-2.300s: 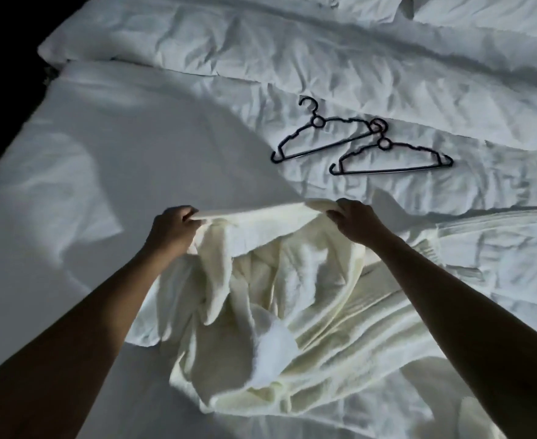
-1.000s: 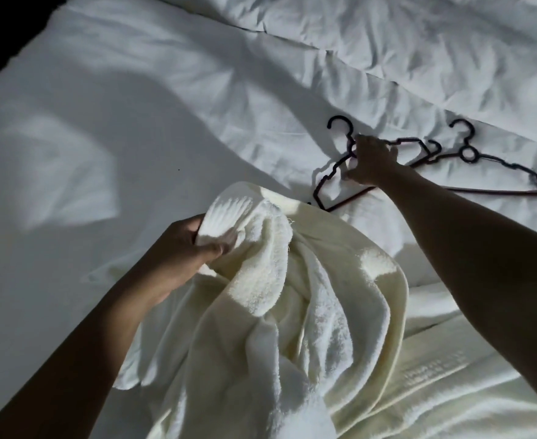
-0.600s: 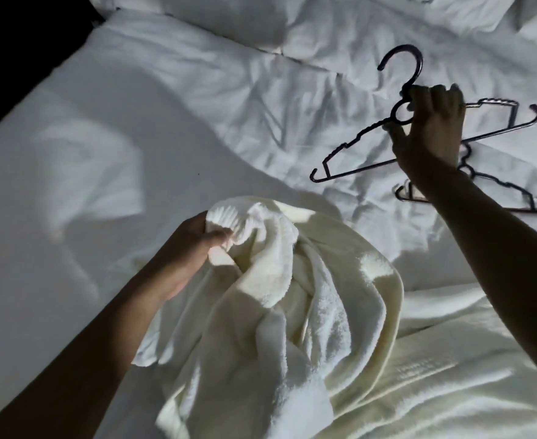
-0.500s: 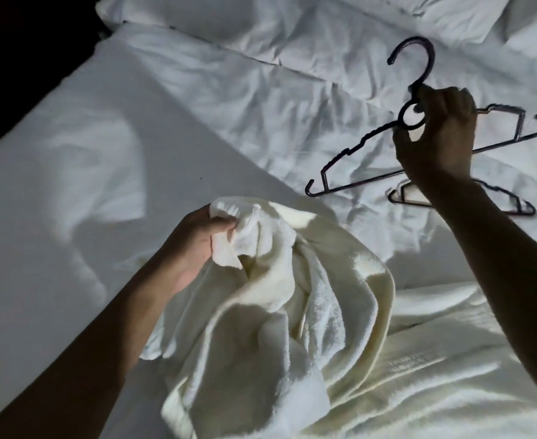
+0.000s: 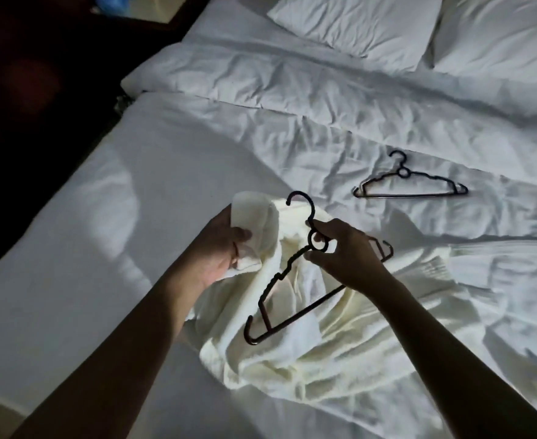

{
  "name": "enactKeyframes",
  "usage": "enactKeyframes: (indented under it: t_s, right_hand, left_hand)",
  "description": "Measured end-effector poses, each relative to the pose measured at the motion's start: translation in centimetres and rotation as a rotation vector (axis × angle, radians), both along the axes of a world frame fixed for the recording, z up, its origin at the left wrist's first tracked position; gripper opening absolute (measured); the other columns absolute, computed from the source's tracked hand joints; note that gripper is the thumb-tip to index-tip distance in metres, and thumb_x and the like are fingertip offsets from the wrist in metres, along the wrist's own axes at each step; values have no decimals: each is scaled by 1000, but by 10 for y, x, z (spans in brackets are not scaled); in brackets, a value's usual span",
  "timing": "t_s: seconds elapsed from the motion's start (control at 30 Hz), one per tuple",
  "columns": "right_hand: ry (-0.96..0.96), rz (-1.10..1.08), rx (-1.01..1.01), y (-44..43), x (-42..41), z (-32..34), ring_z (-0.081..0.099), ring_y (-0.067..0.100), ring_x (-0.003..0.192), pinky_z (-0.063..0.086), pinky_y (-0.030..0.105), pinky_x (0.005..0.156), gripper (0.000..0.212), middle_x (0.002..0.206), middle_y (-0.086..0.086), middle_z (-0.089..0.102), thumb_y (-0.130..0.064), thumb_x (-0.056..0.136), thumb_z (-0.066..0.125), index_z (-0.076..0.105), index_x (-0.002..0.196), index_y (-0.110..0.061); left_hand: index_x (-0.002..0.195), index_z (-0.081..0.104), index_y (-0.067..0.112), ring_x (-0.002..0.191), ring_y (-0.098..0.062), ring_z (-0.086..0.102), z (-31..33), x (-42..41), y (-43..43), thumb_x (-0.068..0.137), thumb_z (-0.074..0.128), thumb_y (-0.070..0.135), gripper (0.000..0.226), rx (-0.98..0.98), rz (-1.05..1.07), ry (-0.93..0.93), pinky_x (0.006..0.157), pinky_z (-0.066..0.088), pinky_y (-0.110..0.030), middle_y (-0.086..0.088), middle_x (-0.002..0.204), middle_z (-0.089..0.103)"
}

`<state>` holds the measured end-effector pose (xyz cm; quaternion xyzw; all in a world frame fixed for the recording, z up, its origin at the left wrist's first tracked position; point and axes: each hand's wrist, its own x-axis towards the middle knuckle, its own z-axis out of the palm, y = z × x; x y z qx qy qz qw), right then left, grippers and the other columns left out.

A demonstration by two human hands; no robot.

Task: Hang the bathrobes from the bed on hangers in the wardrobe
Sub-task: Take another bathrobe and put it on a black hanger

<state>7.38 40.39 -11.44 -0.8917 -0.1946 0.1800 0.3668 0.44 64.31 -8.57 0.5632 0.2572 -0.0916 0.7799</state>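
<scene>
A cream terry bathrobe [image 5: 311, 353] lies bunched on the white bed [image 5: 70, 280] in front of me. My left hand [image 5: 221, 248] grips a folded upper edge of the robe and lifts it. My right hand [image 5: 346, 255] holds a dark plastic hanger [image 5: 275, 282] by its neck ring, just below the hook. The hanger hangs tilted over the robe, its left end pointing down toward me. A second dark hanger [image 5: 409, 185] lies flat on the sheet to the far right. More cream robe fabric [image 5: 482, 296] spreads to the right.
A rumpled white duvet [image 5: 324, 90] crosses the bed beyond the hangers, with two pillows [image 5: 355, 23] at the head. The bed's left edge [image 5: 80, 172] drops to a dark floor. Flat sheet lies to the left of the robe.
My right hand let go of the robe, picked one hanger off the bed and carried it left and toward me over the robe. My left hand kept its grip on the robe.
</scene>
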Motion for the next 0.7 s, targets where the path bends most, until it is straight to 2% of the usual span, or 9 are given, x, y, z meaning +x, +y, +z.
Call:
enactKeyframes:
  t_s: [0.07, 0.1, 0.17, 0.23, 0.33, 0.47, 0.57, 0.63, 0.7]
  right_hand:
    - [50, 5, 21, 1, -23, 10, 60, 10, 104, 46, 28, 96, 63, 107, -6, 65, -26, 78, 83, 62, 136, -31]
    - [70, 11, 39, 0, -34, 14, 60, 8, 104, 46, 25, 96, 63, 107, -6, 66, -26, 77, 84, 62, 136, -32]
    - [98, 10, 64, -3, -54, 22, 59, 1, 101, 40, 7, 88, 63, 106, -10, 66, -27, 76, 85, 62, 135, -36]
    - [104, 16, 95, -9, -72, 31, 59, -2, 101, 35, 1, 81, 65, 104, -13, 66, -27, 75, 86, 63, 135, -37]
    - [74, 79, 165, -19, -95, 45, 60, 1, 102, 40, 13, 89, 64, 101, -12, 65, -22, 74, 87, 65, 133, -34]
    - [-230, 200, 5, -28, -105, 64, 61, 21, 99, 42, 34, 96, 65, 101, -5, 68, -22, 70, 87, 65, 131, -28]
    - [-442, 251, -184, -35, -105, 78, 61, 27, 113, 26, 44, 116, 77, 112, 2, 70, -19, 69, 89, 57, 139, -17]
    - [-492, 288, -221, -38, -111, 90, 58, 27, 121, 13, 45, 122, 90, 120, 4, 69, -17, 71, 89, 44, 148, -10]
    - [-521, 308, -199, -38, -118, 101, 57, 26, 124, 10, 45, 123, 93, 123, 2, 68, -15, 71, 89, 40, 150, -8]
  left_hand:
    - [125, 61, 17, 100, -34, 67, 12, -14, -16, 78, 35, -27, 69, 11, 19, 3, 83, 57, -50, -15, 109, 68]
    - [124, 62, 20, 101, -33, 67, 17, -21, -23, 77, 33, -27, 72, 14, 19, -5, 86, 57, -55, -14, 109, 69]
    - [126, 61, 21, 105, -33, 66, 26, -34, -33, 77, 31, -26, 74, 31, 5, -29, 93, 52, -65, -14, 114, 69]
    - [131, 58, 18, 108, -34, 65, 36, -47, -39, 78, 30, -27, 75, 29, 3, -67, 98, 49, -63, -15, 118, 68]
    - [133, 56, 14, 105, -31, 67, 49, -64, -47, 79, 29, -27, 73, -19, 1, -112, 98, 51, -55, -16, 116, 69]
    - [129, 59, 7, 102, -29, 65, 67, -88, -50, 81, 39, -16, 57, -20, -100, -137, 90, 53, -42, -13, 109, 68]
    - [127, 59, 0, 104, -32, 60, 83, -102, -50, 90, 56, 17, 41, -47, -207, -123, 94, 46, -45, -18, 112, 62]
    - [119, 65, 2, 96, -30, 65, 94, -105, -53, 94, 64, 37, 43, 83, -180, -77, 86, 49, -42, -18, 107, 68]
    - [112, 72, 11, 89, -26, 69, 103, -107, -58, 96, 64, 38, 32, 259, -125, -82, 77, 53, -36, -13, 100, 74]
